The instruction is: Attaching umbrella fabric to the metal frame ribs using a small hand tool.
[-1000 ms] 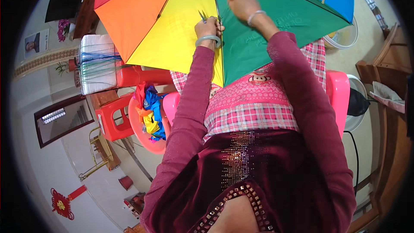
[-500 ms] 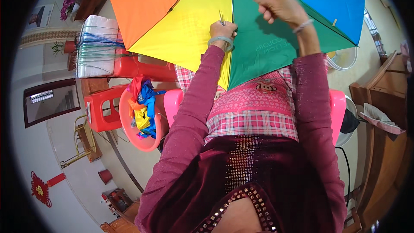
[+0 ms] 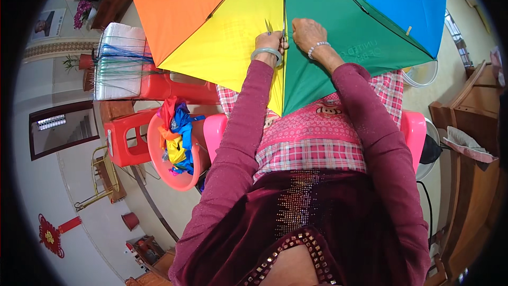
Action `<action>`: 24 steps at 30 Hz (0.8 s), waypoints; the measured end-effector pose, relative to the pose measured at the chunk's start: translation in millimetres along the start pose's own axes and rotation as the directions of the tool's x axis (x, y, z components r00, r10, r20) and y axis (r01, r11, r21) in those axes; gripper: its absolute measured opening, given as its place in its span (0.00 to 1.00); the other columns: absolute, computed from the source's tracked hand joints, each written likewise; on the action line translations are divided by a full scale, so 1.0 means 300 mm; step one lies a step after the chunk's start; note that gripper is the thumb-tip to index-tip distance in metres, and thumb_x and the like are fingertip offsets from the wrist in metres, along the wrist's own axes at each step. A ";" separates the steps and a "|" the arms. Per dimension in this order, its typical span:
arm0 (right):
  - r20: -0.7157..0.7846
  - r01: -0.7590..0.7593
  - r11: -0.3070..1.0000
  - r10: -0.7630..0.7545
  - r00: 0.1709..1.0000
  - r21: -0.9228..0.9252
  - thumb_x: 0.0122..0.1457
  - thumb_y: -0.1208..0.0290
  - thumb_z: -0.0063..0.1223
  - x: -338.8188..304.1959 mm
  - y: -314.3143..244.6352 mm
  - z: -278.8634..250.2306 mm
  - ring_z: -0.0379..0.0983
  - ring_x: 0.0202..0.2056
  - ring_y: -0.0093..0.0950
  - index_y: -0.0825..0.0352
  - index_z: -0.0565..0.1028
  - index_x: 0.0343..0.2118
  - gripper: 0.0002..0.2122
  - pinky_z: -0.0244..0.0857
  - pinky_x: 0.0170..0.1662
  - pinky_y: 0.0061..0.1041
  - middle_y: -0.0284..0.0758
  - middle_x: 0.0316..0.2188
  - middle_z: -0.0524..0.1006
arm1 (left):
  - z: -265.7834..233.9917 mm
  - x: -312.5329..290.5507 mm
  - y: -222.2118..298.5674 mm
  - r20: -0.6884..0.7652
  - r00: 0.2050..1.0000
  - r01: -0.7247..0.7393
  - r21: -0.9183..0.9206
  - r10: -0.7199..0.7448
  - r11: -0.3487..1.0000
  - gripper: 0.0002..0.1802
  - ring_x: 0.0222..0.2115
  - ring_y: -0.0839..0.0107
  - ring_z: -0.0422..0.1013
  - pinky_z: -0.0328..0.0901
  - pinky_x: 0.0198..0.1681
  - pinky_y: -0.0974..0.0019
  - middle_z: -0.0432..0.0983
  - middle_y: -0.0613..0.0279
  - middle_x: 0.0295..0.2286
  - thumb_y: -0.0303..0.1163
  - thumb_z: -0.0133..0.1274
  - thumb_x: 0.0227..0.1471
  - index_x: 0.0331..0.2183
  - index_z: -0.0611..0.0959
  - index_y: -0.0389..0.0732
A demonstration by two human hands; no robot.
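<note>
At the upper middle of the frame, the umbrella (image 3: 235,24) spread taut triangular panels of smooth cloth, its slim dark rib (image 3: 284,1) running near-vertically just right of your nearer left hand (image 3: 271,42), which gripped a pointed metal tool (image 3: 268,26). Right of the rib, your right hand (image 3: 309,35) was curled; whether it pinched anything, I couldn't tell.

The umbrella (image 3: 296,0) is panelled in red, orange, yellow, green and blue; red, yellow and blue cloth (image 3: 177,151) is ringed by the coral basin's (image 3: 181,182) rim.
</note>
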State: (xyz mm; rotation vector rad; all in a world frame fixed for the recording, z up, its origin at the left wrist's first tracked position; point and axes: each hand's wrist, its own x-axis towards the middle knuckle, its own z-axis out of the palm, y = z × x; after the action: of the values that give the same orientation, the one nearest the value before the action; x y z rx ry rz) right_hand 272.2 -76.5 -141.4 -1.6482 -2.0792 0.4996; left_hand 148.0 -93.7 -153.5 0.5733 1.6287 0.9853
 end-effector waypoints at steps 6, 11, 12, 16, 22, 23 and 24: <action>0.084 0.005 1.000 -0.005 0.996 0.002 0.43 0.74 0.42 -0.007 0.002 0.019 0.70 0.29 0.43 0.66 0.71 0.21 0.04 0.63 0.31 0.38 0.45 0.24 0.73 | -0.008 -0.003 -0.001 0.004 1.000 0.022 -0.036 -0.021 0.999 0.08 0.10 0.73 0.64 0.56 0.10 0.75 0.69 0.58 0.13 0.27 0.46 0.46 0.20 0.72 0.33; 0.039 0.033 0.997 -0.035 0.999 0.068 0.44 0.74 0.42 0.010 0.007 0.072 0.69 0.29 0.44 0.66 0.71 0.20 0.05 0.63 0.31 0.38 0.45 0.23 0.73 | -0.017 -0.011 -0.004 0.048 0.998 0.053 -0.154 -0.046 0.987 0.07 0.10 0.72 0.64 0.56 0.10 0.75 0.70 0.56 0.14 0.26 0.48 0.45 0.20 0.72 0.32; 0.069 0.057 0.996 -0.062 0.996 0.072 0.45 0.74 0.42 0.014 0.002 0.062 0.70 0.30 0.43 0.66 0.72 0.22 0.05 0.64 0.32 0.37 0.45 0.25 0.73 | -0.020 -0.013 -0.005 0.046 0.998 0.060 -0.169 -0.053 0.984 0.07 0.11 0.71 0.65 0.56 0.10 0.75 0.70 0.56 0.15 0.25 0.48 0.45 0.20 0.72 0.31; 0.095 0.116 0.987 -0.126 0.987 0.109 0.47 0.73 0.43 0.026 0.003 0.065 0.70 0.31 0.42 0.67 0.72 0.24 0.06 0.64 0.33 0.37 0.45 0.26 0.74 | -0.020 -0.010 0.000 0.048 0.998 0.055 -0.230 -0.045 0.972 0.07 0.10 0.70 0.66 0.56 0.08 0.73 0.68 0.56 0.13 0.23 0.47 0.43 0.18 0.71 0.32; 0.026 0.080 0.994 -0.082 0.996 0.069 0.44 0.73 0.47 0.005 -0.009 0.047 0.69 0.29 0.43 0.67 0.69 0.23 0.04 0.62 0.31 0.38 0.45 0.23 0.72 | 0.005 -0.005 -0.010 -0.053 0.999 -0.013 -0.223 0.001 0.975 0.05 0.09 0.68 0.66 0.56 0.07 0.72 0.69 0.53 0.14 0.21 0.44 0.42 0.19 0.69 0.29; 0.026 0.081 0.994 -0.083 0.996 0.069 0.44 0.73 0.47 0.002 -0.012 0.031 0.69 0.29 0.43 0.67 0.69 0.23 0.04 0.62 0.31 0.38 0.45 0.23 0.72 | 0.009 -0.007 -0.012 -0.094 0.996 -0.026 -0.247 0.002 0.969 0.05 0.09 0.68 0.66 0.56 0.07 0.72 0.69 0.52 0.14 0.21 0.42 0.42 0.20 0.69 0.28; 0.092 0.059 0.997 -0.063 0.994 0.047 0.44 0.73 0.47 -0.001 -0.016 0.012 0.69 0.31 0.42 0.67 0.70 0.26 0.05 0.63 0.33 0.37 0.44 0.26 0.73 | 0.011 -0.009 -0.014 -0.134 0.991 -0.039 -0.270 0.003 0.962 0.05 0.09 0.67 0.66 0.56 0.07 0.72 0.69 0.51 0.15 0.21 0.41 0.42 0.22 0.68 0.27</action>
State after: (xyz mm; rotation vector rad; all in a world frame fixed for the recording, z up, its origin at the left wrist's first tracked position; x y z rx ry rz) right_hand 266.5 -77.9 -141.9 -1.5590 -2.1623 0.6090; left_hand 152.3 -97.1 -155.6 0.3438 1.5697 1.2618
